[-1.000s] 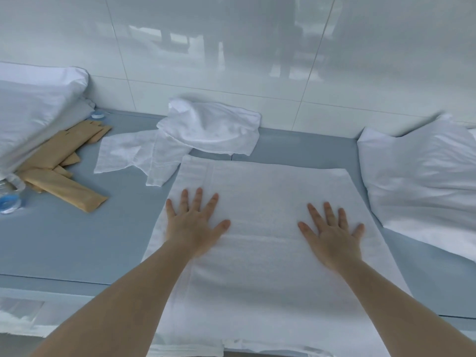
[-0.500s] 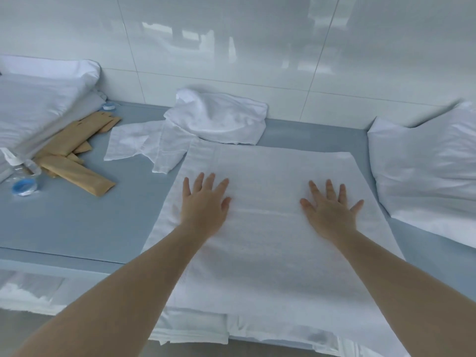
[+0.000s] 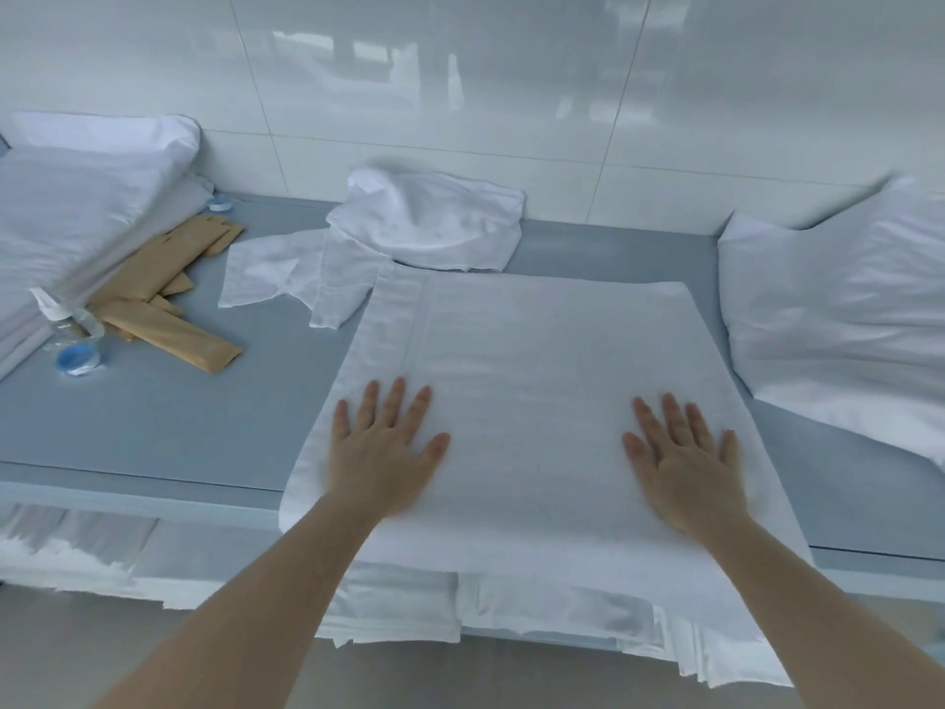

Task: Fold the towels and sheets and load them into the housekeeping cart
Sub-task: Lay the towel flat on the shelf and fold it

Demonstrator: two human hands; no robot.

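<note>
Both hands lie flat with straight, spread fingers, holding nothing: the left hand and the right hand press on a folded white towel. The towel lies on the grey-blue desk, its near edge hanging over. A crumpled white cloth lies just beyond, a pillow to the right.

Left hand and right hand — flat on towel.

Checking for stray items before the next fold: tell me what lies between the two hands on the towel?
Nothing: head view shows only bare towel between left hand and right hand.
</note>
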